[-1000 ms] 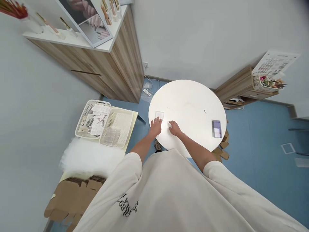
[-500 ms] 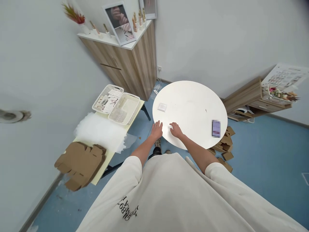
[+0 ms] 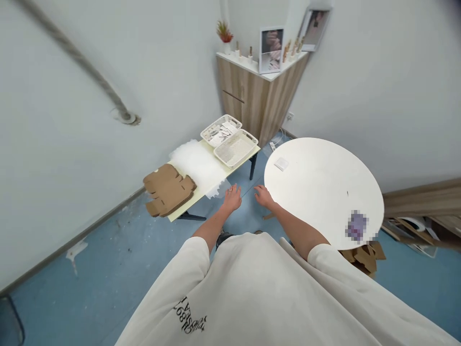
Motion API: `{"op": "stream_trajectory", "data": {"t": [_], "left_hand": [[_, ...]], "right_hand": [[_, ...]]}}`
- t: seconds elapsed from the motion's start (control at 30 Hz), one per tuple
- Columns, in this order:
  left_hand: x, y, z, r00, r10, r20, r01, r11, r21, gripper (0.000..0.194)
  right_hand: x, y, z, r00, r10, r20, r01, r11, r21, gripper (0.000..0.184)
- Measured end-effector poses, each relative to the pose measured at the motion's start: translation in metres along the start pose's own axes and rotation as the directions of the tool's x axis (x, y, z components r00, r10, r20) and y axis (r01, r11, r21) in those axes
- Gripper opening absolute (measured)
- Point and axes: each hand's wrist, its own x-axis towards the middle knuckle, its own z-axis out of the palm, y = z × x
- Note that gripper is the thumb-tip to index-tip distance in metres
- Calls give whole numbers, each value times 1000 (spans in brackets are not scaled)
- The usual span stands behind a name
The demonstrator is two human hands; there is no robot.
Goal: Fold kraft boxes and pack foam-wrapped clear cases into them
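My left hand [image 3: 233, 197] is held out in the air with its fingers apart and nothing in it. It is nearest the long pale-yellow table [image 3: 239, 169], where white foam-like sheets [image 3: 198, 161] hang over the edge. My right hand [image 3: 263, 196], also empty with fingers spread, hovers by the left rim of the round white table [image 3: 320, 185]. On the round table lie a small clear flat packet [image 3: 281, 164] and a pixelated purplish object [image 3: 356, 226].
Stacked flat brown cardboard boxes [image 3: 169, 190] lie at the long table's near end. Behind them stand a basket of cards and papers [image 3: 221, 130] and a second white basket [image 3: 236, 148]. A wood-grain cabinet [image 3: 259, 96] fills the corner. Cardboard pieces [image 3: 363, 259] lie under the round table.
My view has turned left, so the tables and cabinet now appear further right. My hands stay empty and are now over the gap between the two tables.
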Motion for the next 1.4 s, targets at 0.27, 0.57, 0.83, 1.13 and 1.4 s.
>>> {"op": "stream_trajectory", "data": {"t": [0.27,0.57,0.83,1.13,1.4], "left_hand": [[-71,-141,-21,969,-212,-124,202,976,-82,54],[-147,-320,-22,911,-409,-48,404,910,-91,47],[-160,-381,-7,915,-386,117,400,907,-134,43],[-158,-408,-13,925,-339,173,374,895,-242,44],[-157,-390,-7,970,-227,82,228,974,-6,30]], "right_hand": [[62,-142,65,974,-202,106,208,977,-51,46],[104,-297,155,911,-354,211,378,922,-83,48],[115,-347,188,885,-356,298,417,893,-170,45],[129,-362,192,876,-314,367,427,858,-285,47],[133,-377,202,868,-269,418,453,775,-441,45]]}}
